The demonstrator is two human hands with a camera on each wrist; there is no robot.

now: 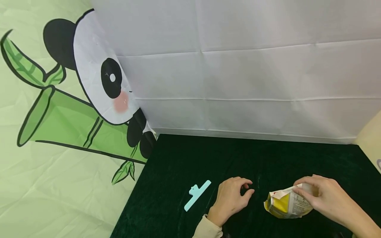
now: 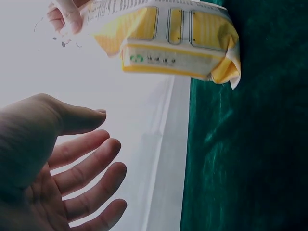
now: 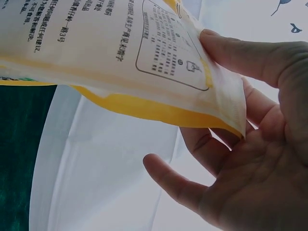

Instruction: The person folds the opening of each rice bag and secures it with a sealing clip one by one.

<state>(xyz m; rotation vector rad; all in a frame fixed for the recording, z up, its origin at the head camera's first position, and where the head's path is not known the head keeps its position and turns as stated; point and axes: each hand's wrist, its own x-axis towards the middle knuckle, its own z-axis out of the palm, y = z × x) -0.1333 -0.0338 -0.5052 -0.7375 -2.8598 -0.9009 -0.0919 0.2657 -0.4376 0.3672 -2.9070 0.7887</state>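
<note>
A yellow and white printed food bag (image 1: pixel 290 203) is pinched at its top end by my right hand (image 1: pixel 322 196), thumb on one face and fingers behind. In the right wrist view, printed text and a small boxed diagram cover the bag (image 3: pixel 120 57). My left hand (image 1: pixel 232 198) is to the left of the bag, apart from it, with relaxed fingers and nothing in them. The left wrist view shows the bag (image 2: pixel 168 38) beyond my left fingertips. A light blue bag clip (image 1: pixel 197 195) lies on the dark green cloth, left of my left hand.
A dark green cloth (image 1: pixel 238 155) covers the table. Behind it hangs a creased white sheet (image 1: pixel 238 76). On the left is a pale green sheet with a printed panda (image 1: pixel 95 72) and bamboo. A cream-coloured panel (image 1: pixel 370 138) stands at the right edge.
</note>
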